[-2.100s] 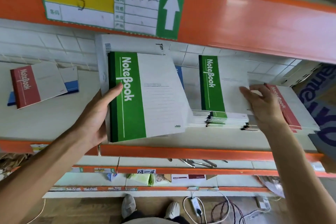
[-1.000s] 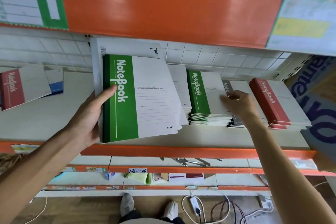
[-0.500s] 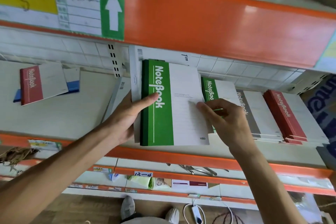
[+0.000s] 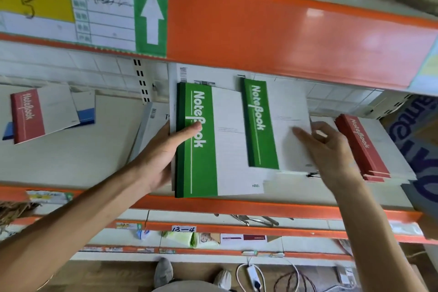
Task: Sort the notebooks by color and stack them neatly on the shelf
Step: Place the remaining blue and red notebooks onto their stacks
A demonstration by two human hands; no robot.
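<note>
Two green-spined notebooks carry the word "NoteBook" in white letters running down the green band. The larger green notebook has small print near its lower right corner that is too small to read. The left hand grips a bundle with this notebook on top, thumb laid across the green band over the lettering, fingers hidden behind; white covers with a barcode stick out above the bundle. The bundle's lower edge hangs over the orange front lip of the shelf.

Just right of the left hand's bundle, the second green notebook is pinched at its right edge by the right hand, thumb on the white cover, fingers curled behind. It sits over a pile on the shelf whose page edges show below it.

Right of the right hand lies a stack of red notebooks, also lettered "NoteBook". Far left of the left hand, a single red notebook with the same lettering lies on a blue notebook.

Above both hands, the orange beam bears a label card with a yellow field, a handwritten "5", scrawled characters I cannot read, and a white arrow on green pointing up. Below the hands, a small tag reads "13-4".
</note>
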